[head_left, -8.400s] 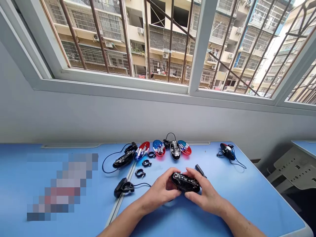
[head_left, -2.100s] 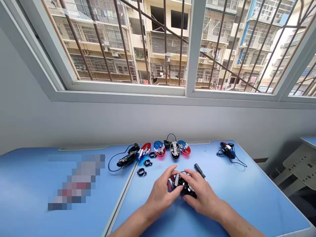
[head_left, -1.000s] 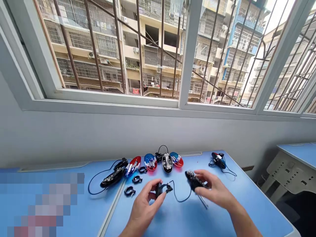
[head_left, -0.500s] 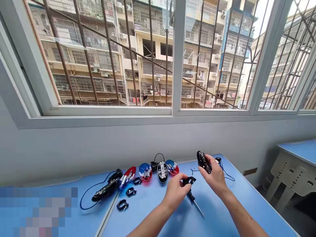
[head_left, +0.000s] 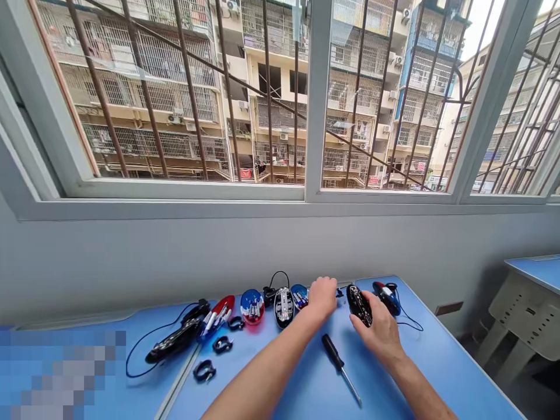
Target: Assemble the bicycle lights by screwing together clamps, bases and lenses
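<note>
My right hand (head_left: pixel 381 326) is closed round a black oval shell (head_left: pixel 359 305) with silvery parts inside, at the right of the blue table. My left hand (head_left: pixel 322 296) reaches to the back of the table, fingers curled. A small black piece (head_left: pixel 339 293) shows just beyond its fingertips; whether they grip it is hidden. Between my forearms lies a black-handled screwdriver (head_left: pixel 340 368). Left of my left hand are a blue-and-red oval shell (head_left: pixel 300 296), partly hidden, and an open black shell (head_left: pixel 284 307).
Another blue-and-red shell (head_left: pixel 252 307), black ring clamps (head_left: pixel 204 371), pens in a red-and-blue shell (head_left: pixel 217 318) and a long black object with a cable (head_left: pixel 175 341) lie leftward. A dark blue-and-red object (head_left: pixel 387 297) lies beyond my right hand. Wall and window stand behind.
My left hand has moved forward to the table's back, and the black part it held is no longer seen in its fingers. My right hand, still holding the shell, has come slightly lower.
</note>
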A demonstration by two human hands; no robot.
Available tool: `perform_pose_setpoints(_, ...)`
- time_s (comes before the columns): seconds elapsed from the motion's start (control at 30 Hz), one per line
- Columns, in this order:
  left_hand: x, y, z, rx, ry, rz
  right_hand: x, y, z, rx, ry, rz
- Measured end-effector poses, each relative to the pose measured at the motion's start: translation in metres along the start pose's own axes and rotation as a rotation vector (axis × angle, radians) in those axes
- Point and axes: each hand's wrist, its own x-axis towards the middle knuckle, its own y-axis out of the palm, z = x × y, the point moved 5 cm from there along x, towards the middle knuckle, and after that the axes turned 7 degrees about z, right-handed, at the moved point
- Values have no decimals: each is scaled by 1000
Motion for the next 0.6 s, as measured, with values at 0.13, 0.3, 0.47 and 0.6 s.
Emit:
perform_pose_setpoints(0.13, 9, -1, 1, 93, -18, 35, -2, 3, 1, 19, 34, 85)
perform_pose_setpoints(0.3, 10, 1, 2, 141, -21, 43, 1, 3, 1, 85, 24, 118)
perform_pose_setpoints(0.47, 4, -5, 2, 116, 25, -8, 3, 3, -7, 165, 57, 99)
perform_pose_setpoints(0.6, -18, -24, 7, 42, 104, -148, 6, 1, -13, 266, 161, 93)
